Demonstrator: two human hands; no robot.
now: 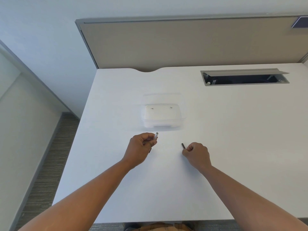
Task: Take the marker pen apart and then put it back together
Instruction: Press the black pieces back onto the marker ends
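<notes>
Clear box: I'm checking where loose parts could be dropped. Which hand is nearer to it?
Left. The left hand, holding a white tube, sits just below the clear box; the right hand is lower and off to its right.

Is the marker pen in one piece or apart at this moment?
Apart: the left hand holds the white barrel, the right hand pinches a separate dark piece.

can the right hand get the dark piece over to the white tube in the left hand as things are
Probably yes. The right hand pinches the dark piece, the left hand holds the white tube, and only bare table lies between them.
</notes>
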